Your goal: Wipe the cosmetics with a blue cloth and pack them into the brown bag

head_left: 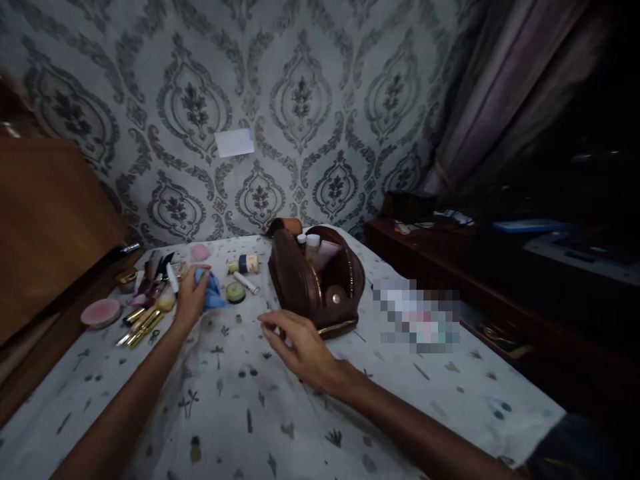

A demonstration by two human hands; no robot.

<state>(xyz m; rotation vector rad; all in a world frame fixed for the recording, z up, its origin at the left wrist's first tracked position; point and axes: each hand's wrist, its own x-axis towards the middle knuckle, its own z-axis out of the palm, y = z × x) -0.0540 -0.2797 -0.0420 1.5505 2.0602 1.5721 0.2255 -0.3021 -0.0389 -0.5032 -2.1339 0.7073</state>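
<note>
My left hand reaches forward over the table and grips a small blue cloth, beside a row of gold tubes and brushes. Nothing is in my right hand, which hovers in mid-table with its fingers loosely spread, just in front of an open brown leather pouch. The pouch stands on the patterned tablecloth with a few small bottles sticking out of it. A small green round pot and a white tube lie between the cloth and the pouch.
A pink round compact lies at the left, and a pink puff farther back. A small bottle lies on its side. A wooden board leans at the left. A dark side cabinet stands to the right.
</note>
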